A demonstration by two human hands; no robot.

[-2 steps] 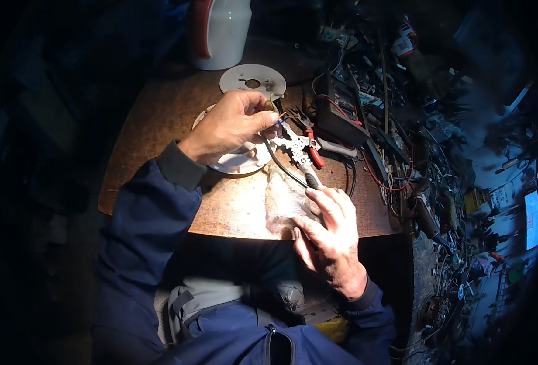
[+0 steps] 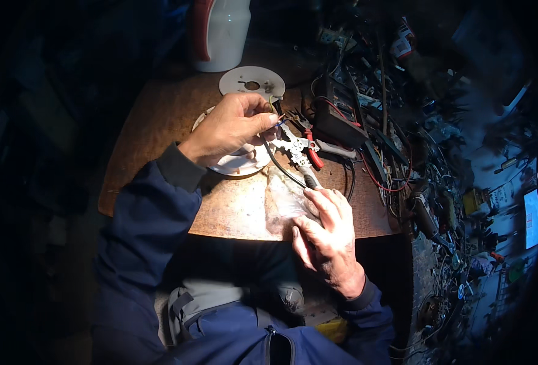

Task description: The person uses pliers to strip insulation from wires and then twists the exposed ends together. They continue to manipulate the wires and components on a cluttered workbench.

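Note:
My left hand (image 2: pixel 232 125) is closed in a pinch near the stripped end of a black cable (image 2: pixel 273 159), where thin coloured wires (image 2: pixel 279 121) stick out past the thumb. The cable bends down to the fingertips of my right hand (image 2: pixel 330 237), which is loosely curled round it, the thumb lower and apart. Beside the cable lies a metal wire stripper (image 2: pixel 294 146), one dark handle reaching under my right fingertips. Behind my left wrist, a round white plastic housing (image 2: pixel 244 163) is partly covered. A white disc with a central hole (image 2: pixel 263 76) lies beyond my left hand.
Red-handled pliers (image 2: pixel 314 155) and a dark box-shaped device (image 2: pixel 342 121) with red leads lie right of the stripper. Clear plastic film (image 2: pixel 284 201) lies near the front edge of the wooden table (image 2: pixel 226 213). A white-and-red container (image 2: pixel 223 36) stands at the back. Tangled clutter fills the right.

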